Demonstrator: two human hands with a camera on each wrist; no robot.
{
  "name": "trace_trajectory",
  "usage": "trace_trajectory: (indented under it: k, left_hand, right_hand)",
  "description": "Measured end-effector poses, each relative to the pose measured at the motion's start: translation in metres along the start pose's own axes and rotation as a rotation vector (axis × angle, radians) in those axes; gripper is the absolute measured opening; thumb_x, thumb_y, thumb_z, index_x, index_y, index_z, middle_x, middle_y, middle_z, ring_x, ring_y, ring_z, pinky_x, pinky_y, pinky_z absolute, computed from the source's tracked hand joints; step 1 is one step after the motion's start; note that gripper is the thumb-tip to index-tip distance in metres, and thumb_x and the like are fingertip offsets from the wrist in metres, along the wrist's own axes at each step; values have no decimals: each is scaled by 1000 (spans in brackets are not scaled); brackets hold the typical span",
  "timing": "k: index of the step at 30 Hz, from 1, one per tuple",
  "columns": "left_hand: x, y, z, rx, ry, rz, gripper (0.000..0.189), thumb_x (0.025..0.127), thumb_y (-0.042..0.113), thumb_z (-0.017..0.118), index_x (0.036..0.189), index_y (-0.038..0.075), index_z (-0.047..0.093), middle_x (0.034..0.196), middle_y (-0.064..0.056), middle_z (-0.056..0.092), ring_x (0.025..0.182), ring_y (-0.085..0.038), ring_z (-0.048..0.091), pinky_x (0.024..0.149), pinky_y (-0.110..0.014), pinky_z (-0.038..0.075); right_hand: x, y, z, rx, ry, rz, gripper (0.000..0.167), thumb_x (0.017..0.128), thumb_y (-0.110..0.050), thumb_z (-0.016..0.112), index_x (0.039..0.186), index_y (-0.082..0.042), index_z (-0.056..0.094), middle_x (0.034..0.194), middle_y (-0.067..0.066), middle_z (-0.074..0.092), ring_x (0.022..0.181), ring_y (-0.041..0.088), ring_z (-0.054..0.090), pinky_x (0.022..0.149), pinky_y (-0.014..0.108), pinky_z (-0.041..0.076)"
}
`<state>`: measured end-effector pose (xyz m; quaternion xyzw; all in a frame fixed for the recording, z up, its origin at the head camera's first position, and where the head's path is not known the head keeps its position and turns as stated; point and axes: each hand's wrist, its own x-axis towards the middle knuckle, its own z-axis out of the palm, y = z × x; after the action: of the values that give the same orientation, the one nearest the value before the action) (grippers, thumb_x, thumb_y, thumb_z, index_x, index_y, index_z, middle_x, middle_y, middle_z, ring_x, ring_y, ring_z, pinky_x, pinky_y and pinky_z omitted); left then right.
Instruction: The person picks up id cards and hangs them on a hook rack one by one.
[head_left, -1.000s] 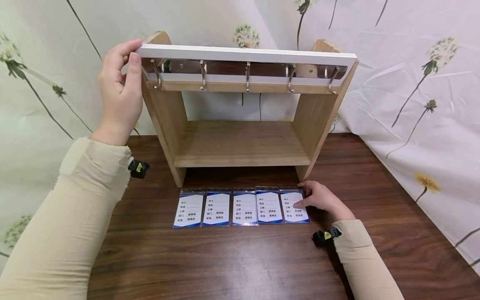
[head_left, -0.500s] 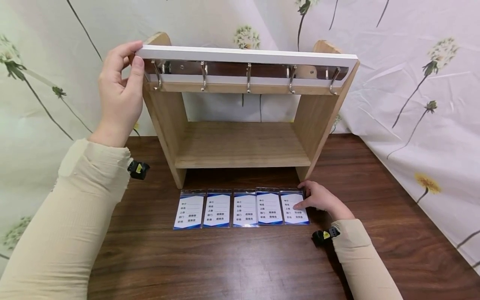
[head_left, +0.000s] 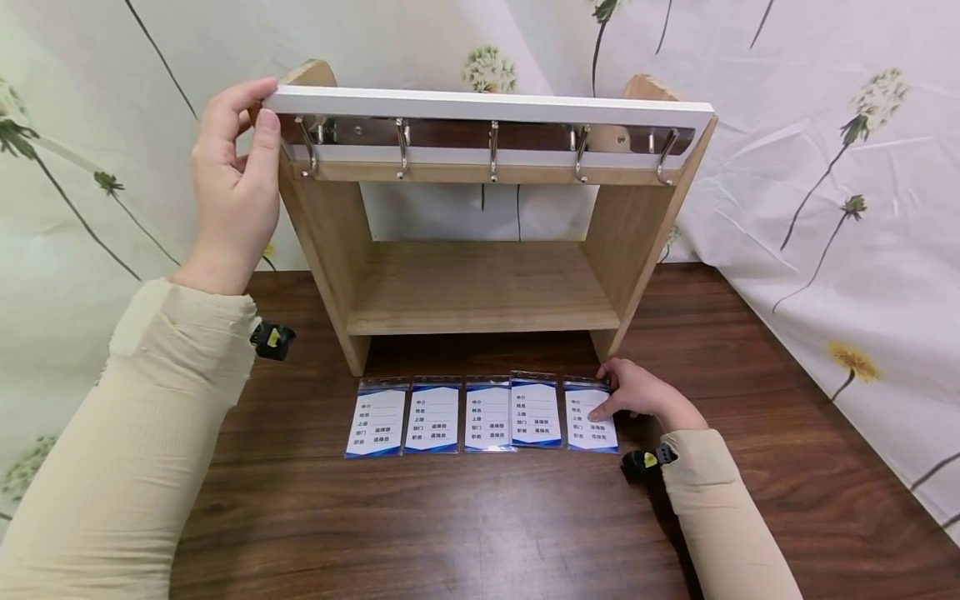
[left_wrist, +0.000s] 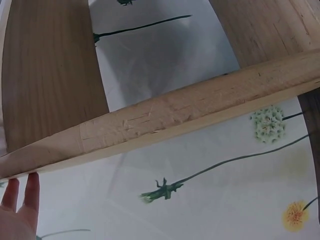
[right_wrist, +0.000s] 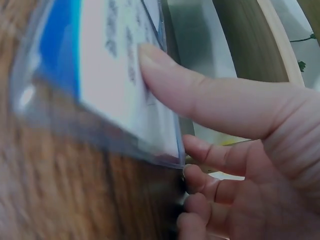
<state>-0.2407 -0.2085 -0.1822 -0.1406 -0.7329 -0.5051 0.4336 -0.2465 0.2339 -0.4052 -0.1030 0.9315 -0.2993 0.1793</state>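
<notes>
- Your left hand (head_left: 236, 192): thumb and fingers gripping the left end of the white rail with silver hooks (head_left: 450, 102), fronting the pale wooden rack (head_left: 483, 287).
- Your right hand (head_left: 643, 395): pinching the rightmost blue-and-white card in clear plastic (head_left: 585, 435).
- That card: before the rack's right leg, just beside four similar cards (head_left: 432, 417).

The left sleeve (head_left: 142, 433) is long and cream-coloured, with many small wrinkles, and near its cuff (head_left: 180, 333) there is a paler band. The right sleeve (head_left: 735, 525) has the same colour but looks smoother. A small black device (head_left: 264, 346) sits at the left wrist, and a similar black unit (head_left: 634, 467) at the right; each carries a yellow label, too small to be read.
</notes>
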Motion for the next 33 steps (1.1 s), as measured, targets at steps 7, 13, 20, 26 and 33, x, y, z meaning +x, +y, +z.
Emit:
trace_trajectory:
  k: [7, 13, 20, 26, 33]
  left_hand:
    - [0, 0, 1, 6, -4, 14, 32, 103, 17, 47, 130, 13, 64, 124, 14, 56, 118, -10, 51, 77, -19, 41]
    - [0, -1, 2, -1, 7, 3, 32, 103, 17, 47, 130, 13, 63, 125, 14, 57, 117, -10, 51, 76, -19, 41]
    - [-1, -1, 3, 3, -5, 1, 33, 103, 17, 47, 133, 12, 61, 124, 15, 55, 116, -9, 50, 78, -20, 42]
    - [-1, -2, 4, 0, -1, 6, 33, 103, 16, 47, 132, 12, 61, 122, 16, 54, 116, -9, 50, 78, -20, 42]
    - [-2, -2, 3, -9, 11, 12, 32, 102, 16, 48, 131, 15, 62, 121, 17, 54, 116, -10, 51, 77, -19, 42]
  right_hand:
    - [-7, 1, -5, 43, -17, -7, 71, 69, -11, 87, 128, 8, 52, 112, 25, 51, 88, 28, 55, 58, 32, 53]
    - [-12, -8, -2, -11, 57, 60, 83, 72, -28, 87, 134, 12, 48, 121, 28, 59, 96, 30, 60, 70, 38, 57]
    - [-16, -24, 9, -154, 153, 180, 95, 66, -36, 91, 136, 12, 47, 125, 32, 58, 108, 38, 59, 94, 53, 50]
    - [-16, -30, 13, -182, 175, 229, 94, 66, -32, 92, 133, 15, 46, 123, 34, 58, 105, 39, 60, 93, 52, 50]
    - [-15, -32, 11, -181, 173, 228, 90, 67, -30, 91, 129, 17, 47, 121, 34, 59, 102, 38, 60, 91, 51, 51]
